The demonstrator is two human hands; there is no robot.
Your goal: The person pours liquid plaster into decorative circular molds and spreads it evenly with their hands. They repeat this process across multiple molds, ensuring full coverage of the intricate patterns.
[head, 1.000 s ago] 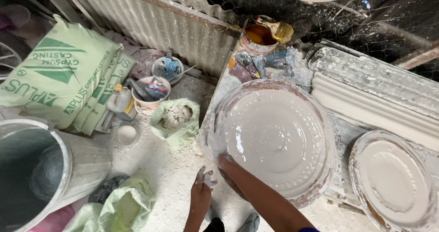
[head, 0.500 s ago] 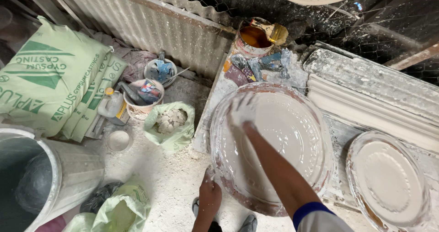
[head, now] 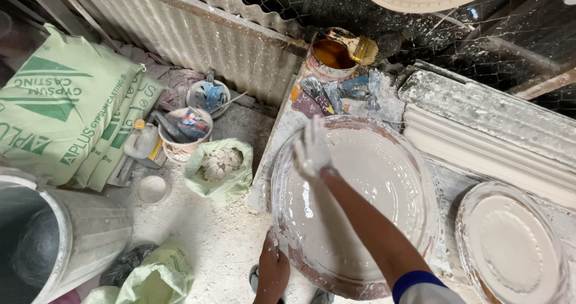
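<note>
Plaster coats my right hand (head: pixel 311 151), spread flat and gripping nothing, smoothing the wet coat inside the round mould (head: pixel 354 205) on the bench. My left hand (head: pixel 273 271) grips its near rim. Next, probably, the far wall wants an even sweep.

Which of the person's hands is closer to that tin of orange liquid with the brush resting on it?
The right hand. It is spread on the far inner side of the big round mould, just below the tin. The left hand grips the mould's near rim, much farther away.
</note>
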